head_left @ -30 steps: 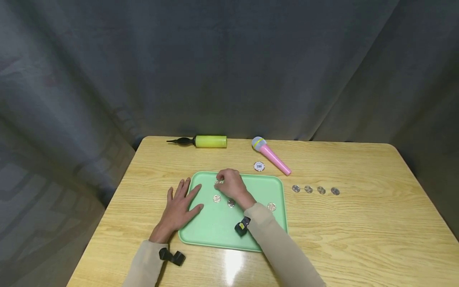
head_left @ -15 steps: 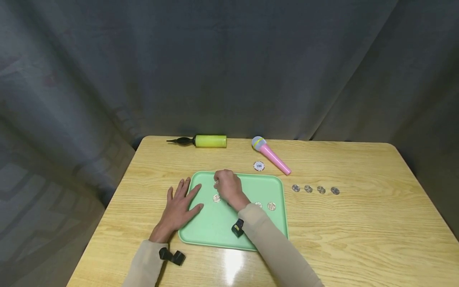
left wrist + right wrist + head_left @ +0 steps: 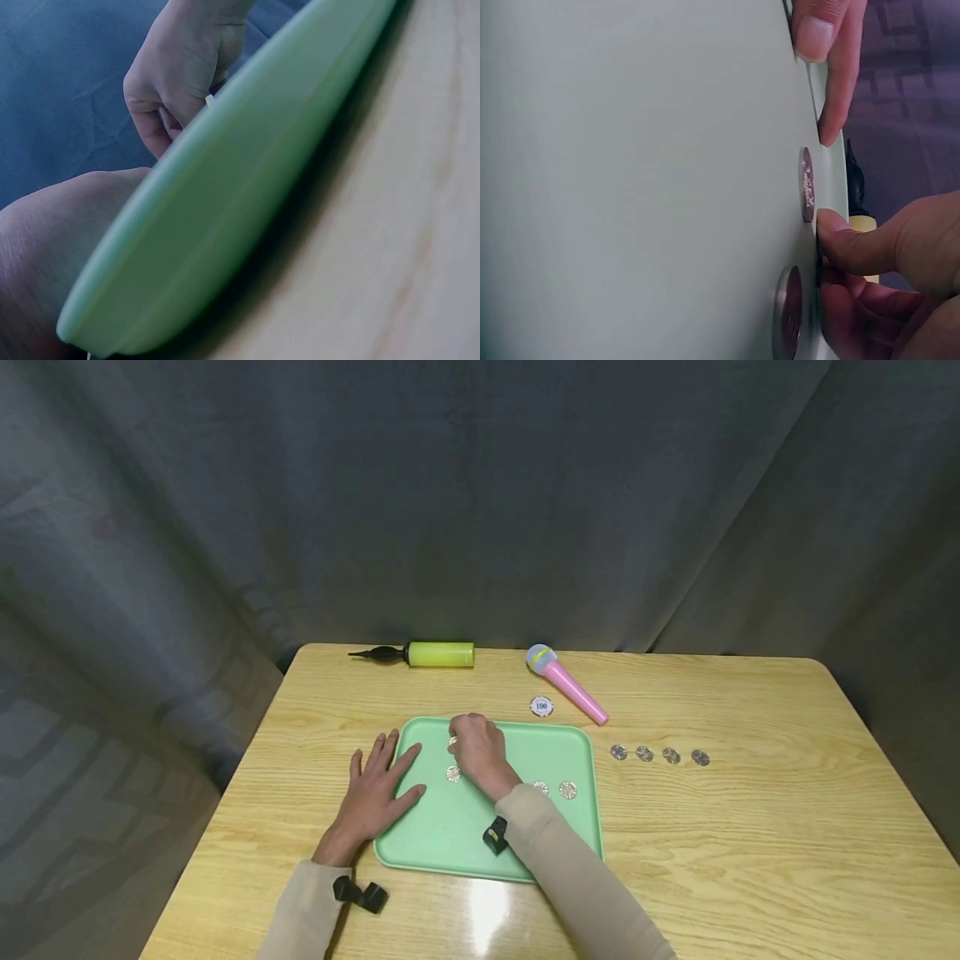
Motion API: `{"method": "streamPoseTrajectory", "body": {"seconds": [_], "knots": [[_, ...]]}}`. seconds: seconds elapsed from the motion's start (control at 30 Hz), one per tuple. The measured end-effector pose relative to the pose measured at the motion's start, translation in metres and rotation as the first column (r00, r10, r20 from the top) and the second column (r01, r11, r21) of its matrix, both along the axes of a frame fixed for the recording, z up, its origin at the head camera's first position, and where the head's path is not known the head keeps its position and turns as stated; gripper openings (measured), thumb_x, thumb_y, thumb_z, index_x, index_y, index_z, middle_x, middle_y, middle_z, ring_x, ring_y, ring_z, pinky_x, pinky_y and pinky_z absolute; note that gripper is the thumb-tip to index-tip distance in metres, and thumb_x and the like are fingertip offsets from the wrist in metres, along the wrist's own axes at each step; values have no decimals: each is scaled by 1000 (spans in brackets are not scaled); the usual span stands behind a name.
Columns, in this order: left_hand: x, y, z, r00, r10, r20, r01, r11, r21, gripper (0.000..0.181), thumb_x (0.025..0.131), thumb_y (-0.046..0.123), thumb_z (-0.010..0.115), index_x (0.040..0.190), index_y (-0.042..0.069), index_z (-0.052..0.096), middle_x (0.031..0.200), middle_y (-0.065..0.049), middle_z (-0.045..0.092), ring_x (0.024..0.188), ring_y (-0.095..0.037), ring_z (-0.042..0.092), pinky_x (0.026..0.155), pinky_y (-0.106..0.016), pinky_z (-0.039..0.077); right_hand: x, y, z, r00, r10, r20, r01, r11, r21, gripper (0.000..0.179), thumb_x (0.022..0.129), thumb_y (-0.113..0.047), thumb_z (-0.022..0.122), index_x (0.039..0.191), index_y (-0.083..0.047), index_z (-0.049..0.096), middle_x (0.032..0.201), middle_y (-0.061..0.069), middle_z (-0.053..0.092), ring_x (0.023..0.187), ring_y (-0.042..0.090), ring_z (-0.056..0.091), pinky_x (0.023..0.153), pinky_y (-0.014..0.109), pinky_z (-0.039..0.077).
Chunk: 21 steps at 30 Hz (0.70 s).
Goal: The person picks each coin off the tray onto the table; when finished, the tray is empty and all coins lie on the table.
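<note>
In the head view my right hand (image 3: 480, 753) reaches over the green tray (image 3: 442, 852), near its far edge. Thumb and fingertips pinch a silver coin (image 3: 453, 742), mostly covered by the hand. Another coin (image 3: 453, 774) lies flat just nearer to me, and two more, a coin (image 3: 540, 788) and a coin (image 3: 567, 790), lie right of the wrist. From the right wrist, the thumb (image 3: 847, 244) is seen low against the tray surface, beside a coin (image 3: 807, 185) and a closer coin (image 3: 787, 313). My left hand (image 3: 370, 793) rests with spread fingers over the tray's left rim.
Right of the tray, several coins (image 3: 645, 754) form a row on the wooden table (image 3: 750, 843). Behind it lie a poker chip (image 3: 542, 707) marked 100, a pink toy microphone (image 3: 573, 692) and a yellow-green hand pump (image 3: 441, 654). A dark curtain (image 3: 480, 510) hangs beyond.
The right hand has shifted slightly left at the tray's far edge. It now covers one coin lying there, while a coin near the right sleeve has come into sight. The left hand stays put.
</note>
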<state>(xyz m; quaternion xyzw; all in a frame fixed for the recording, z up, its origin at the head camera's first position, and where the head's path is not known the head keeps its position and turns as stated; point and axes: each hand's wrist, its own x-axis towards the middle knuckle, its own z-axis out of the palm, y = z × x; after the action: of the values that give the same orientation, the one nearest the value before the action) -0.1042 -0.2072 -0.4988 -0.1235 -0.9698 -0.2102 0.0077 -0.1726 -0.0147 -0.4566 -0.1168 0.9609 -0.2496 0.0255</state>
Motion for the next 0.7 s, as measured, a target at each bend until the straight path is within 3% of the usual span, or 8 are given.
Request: {"method": "streamPoseTrajectory", "body": {"seconds": [0.33,0.57,0.7], "knots": [[0,0,0,1000,2,-1,-2,1000,-6,67,93,47,60,153,20,44,166,-21,24,155,-43,18,117,-72,10,2,9,-2,999,6,42,-2,994,-109,13,83,-13,80,94,-8,76,93,7,68,84,23,66,66,34,53],[1,0,1,1000,1,-6,-1,1000,-12,67,93,46,61,153,20,45,166,-21,25,155,-44,19,116,-72,11,-1,16,-3,999,-1,41,9,978,-206,7,84,-5,76,81,-8,70,77,4,66,69,15,57,57,25,43],[1,0,1,1000,1,-4,-1,1000,-12,67,93,45,61,152,19,45,165,-21,25,155,-44,19,116,-73,11,-2,22,-5,999,5,39,6,960,-278,6,85,-2,73,80,-5,71,71,5,67,64,11,54,56,21,43]]}}
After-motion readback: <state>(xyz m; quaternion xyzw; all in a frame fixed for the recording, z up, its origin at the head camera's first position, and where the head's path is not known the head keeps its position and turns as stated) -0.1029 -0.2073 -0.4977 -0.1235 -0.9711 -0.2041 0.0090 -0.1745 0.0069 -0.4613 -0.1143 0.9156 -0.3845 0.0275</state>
